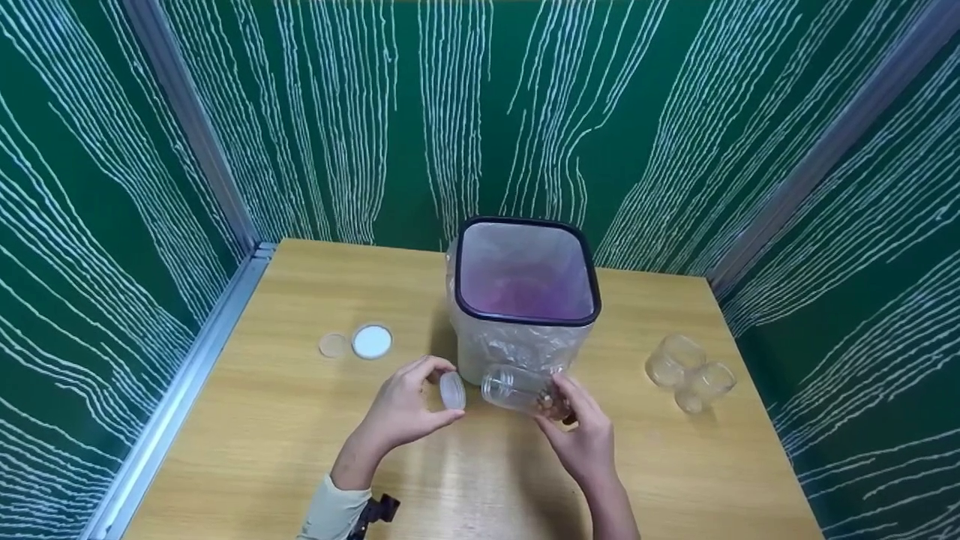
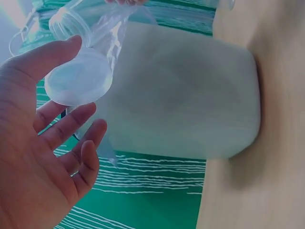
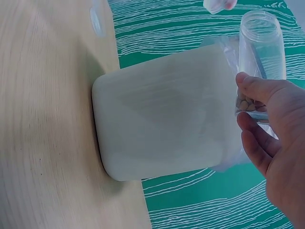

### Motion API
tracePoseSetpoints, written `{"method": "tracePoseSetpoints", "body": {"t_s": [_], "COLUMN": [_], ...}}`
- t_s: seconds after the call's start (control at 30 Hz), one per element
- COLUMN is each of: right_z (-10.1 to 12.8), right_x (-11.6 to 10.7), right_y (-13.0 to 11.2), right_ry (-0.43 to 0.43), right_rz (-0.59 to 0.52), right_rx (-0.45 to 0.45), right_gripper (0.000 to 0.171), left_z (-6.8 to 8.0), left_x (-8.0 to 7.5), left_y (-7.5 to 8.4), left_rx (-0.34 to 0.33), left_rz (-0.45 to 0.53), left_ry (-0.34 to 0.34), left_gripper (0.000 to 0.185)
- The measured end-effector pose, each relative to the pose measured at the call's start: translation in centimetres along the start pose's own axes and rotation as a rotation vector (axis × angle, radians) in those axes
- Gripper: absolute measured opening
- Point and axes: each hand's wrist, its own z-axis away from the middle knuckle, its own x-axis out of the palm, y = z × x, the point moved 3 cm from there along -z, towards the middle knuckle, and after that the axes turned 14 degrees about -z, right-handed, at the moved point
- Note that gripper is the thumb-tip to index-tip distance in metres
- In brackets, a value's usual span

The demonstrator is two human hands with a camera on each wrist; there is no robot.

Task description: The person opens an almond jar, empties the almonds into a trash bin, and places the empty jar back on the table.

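Note:
My left hand [image 1: 399,409] pinches a translucent round lid [image 1: 451,391] by its edge, between thumb and fingers. The lid is off the jar and stands on edge, just left of its mouth. Held near its base by my right hand [image 1: 589,441] is a clear plastic jar [image 1: 511,388], tilted with its threaded, uncovered mouth towards the lid. Small brown, nut-like pieces [image 3: 248,104] lie at the jar's bottom end. Both hands are in front of a pale waste bin [image 3: 162,112], which has a black rim [image 1: 529,321] and a clear liner bag [image 1: 499,343] folded over its top.
Left of the bin, a white-faced lid [image 1: 372,341] and a clear disc [image 1: 334,345] lie on the wooden table [image 1: 300,420]. Two clear jars [image 1: 675,361] are at the right, close together. Green walls with white lines surround the table on three sides.

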Motion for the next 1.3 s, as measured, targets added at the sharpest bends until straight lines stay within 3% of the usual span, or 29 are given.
{"method": "tracePoseSetpoints", "body": {"t_s": [0.23,0.47,0.6,0.83,1.07,1.17,1.3], "right_z": [0.8,1.9,2.0,1.4,1.8,1.8,1.9], "right_x": [-0.3,-0.1,0.0,0.6,0.4,0.5,0.7], "right_y": [-0.1,-0.5,-0.5,-0.4,-0.4,-0.4,-0.4], "right_ry": [0.009,-0.002,0.009,0.004,0.019,0.016,0.013], "right_rz": [0.009,0.015,0.020,-0.008,-0.002,-0.004,-0.002], "right_rx": [0.003,0.037,0.044,0.017,0.008,0.003,0.007], "right_gripper": [0.076,0.074,0.074,0.075,0.073,0.071,0.071], "left_z": [1.3,3.5,4.1,4.8,6.5,7.1,7.9], "left_x": [0.2,0.9,0.8,-0.1,0.0,-0.1,-0.4], "left_y": [-1.4,-3.4,-4.4,-6.3,-7.8,-8.5,-9.5], "left_rx": [-0.054,-0.153,-0.170,-0.187,-0.235,-0.262,-0.316], "left_rz": [0.012,-0.023,-0.025,0.021,0.061,0.082,0.056], "left_ry": [-0.025,-0.107,-0.139,-0.140,-0.204,-0.190,-0.119], "left_gripper": [0.055,0.059,0.061,0.056,0.058,0.057,0.058]}}
